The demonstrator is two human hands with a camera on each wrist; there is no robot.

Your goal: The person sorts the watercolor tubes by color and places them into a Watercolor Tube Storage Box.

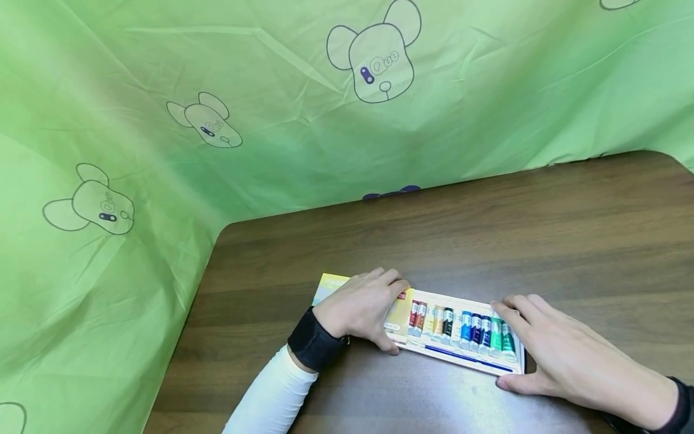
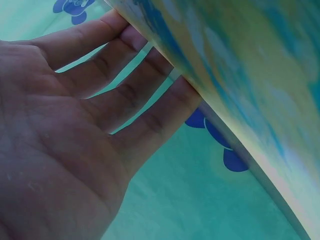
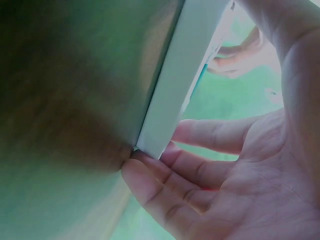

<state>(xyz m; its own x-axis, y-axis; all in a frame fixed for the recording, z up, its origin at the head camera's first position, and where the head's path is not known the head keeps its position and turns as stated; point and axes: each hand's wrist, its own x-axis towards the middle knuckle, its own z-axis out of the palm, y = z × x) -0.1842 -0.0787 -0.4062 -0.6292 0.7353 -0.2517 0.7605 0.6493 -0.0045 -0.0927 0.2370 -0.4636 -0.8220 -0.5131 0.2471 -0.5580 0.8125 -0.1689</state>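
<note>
A white tray [image 1: 450,299] of paint tubes [image 1: 476,331] sticks out of a yellow cardboard sleeve [image 1: 400,319] on the table. A thin blue paintbrush [image 1: 468,359] lies along the tray's near side. My left hand [image 1: 364,306] grips the sleeve across its width, thumb at the near edge and fingers over the far one. In the left wrist view, those fingertips meet the edge of the sleeve's colourful printed face [image 2: 225,55]. At the tray's right end, my right hand [image 1: 553,346] holds it between thumb and fingers. The right wrist view shows fingertips at the tray's white side wall [image 3: 172,85].
The box lies on a dark brown wooden table [image 1: 434,241]. A green curtain [image 1: 282,163] with printed bear heads hangs behind the table and along its left side.
</note>
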